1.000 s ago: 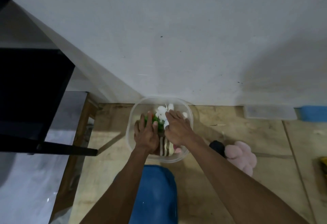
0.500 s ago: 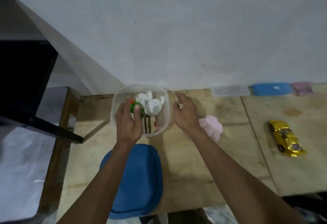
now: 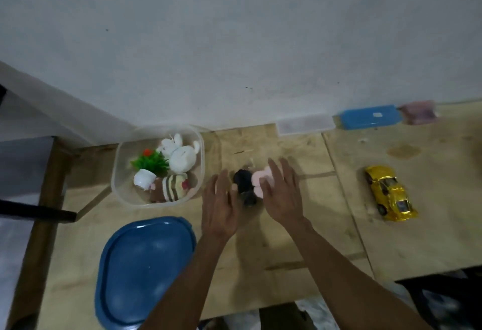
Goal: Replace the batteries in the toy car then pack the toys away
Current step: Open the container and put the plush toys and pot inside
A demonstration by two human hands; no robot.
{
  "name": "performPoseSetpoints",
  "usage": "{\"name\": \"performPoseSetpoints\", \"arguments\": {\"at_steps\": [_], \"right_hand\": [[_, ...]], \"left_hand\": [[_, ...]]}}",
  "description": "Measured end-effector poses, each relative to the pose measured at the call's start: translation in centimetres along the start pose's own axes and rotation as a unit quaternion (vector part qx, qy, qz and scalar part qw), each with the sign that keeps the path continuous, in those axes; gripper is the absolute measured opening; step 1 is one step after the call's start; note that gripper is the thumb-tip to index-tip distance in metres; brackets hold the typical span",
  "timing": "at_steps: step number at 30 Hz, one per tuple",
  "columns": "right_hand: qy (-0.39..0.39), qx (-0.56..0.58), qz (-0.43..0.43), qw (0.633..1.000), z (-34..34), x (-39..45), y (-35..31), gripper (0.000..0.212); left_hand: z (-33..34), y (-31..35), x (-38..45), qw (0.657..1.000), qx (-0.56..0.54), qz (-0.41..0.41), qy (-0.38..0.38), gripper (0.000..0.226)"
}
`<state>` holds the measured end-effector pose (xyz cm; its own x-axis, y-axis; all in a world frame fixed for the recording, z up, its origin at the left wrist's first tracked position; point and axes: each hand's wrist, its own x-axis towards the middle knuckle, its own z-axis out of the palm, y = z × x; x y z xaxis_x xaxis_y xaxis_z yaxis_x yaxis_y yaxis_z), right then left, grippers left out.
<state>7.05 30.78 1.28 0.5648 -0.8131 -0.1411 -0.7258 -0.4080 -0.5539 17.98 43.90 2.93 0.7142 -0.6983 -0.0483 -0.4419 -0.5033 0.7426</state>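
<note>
A clear plastic container stands near the wall, holding a white plush rabbit, a green plastic plant, a white cup and a striped plush. Its blue lid lies in front of it on the table. To the container's right lie a black toy and a pink plush. My left hand is spread, fingers straight, just left of the black toy. My right hand lies over the pink plush, fingers straight. A yellow toy car sits far right.
The wooden table ends at a front edge near my arms. Against the wall lie a clear flat box, a blue box and a pink box. A dark chair frame stands at the left.
Both hands left the container and moved right, to the black and pink toys. The view has swung right, so the yellow car and wall boxes show more fully.
</note>
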Motion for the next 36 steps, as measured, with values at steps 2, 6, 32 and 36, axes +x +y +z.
{"name": "performPoseSetpoints", "arguments": {"at_steps": [2, 6, 32, 36], "right_hand": [[-0.036, -0.014, -0.031, 0.999, 1.0, 0.7, 1.0, 0.055], [-0.066, -0.043, -0.056, 0.995, 1.5, 2.4, 3.2, 0.053], [-0.029, 0.006, -0.067, 0.997, -0.7, 5.4, 4.7, 0.057], [-0.002, 0.076, -0.096, 0.992, -0.8, 5.1, 0.9, 0.043]], "left_hand": [[2.0, 0.2, 0.9, 0.999, 0.015, -0.032, -0.013, 0.052], [5.3, 0.6, 2.3, 0.996, 0.041, -0.072, -0.027, 0.047], [6.4, 1.8, 3.5, 0.992, 0.073, -0.102, 0.028, 0.066], [2.0, 2.6, 3.1, 0.994, 0.056, -0.049, 0.083, 0.064]]}}
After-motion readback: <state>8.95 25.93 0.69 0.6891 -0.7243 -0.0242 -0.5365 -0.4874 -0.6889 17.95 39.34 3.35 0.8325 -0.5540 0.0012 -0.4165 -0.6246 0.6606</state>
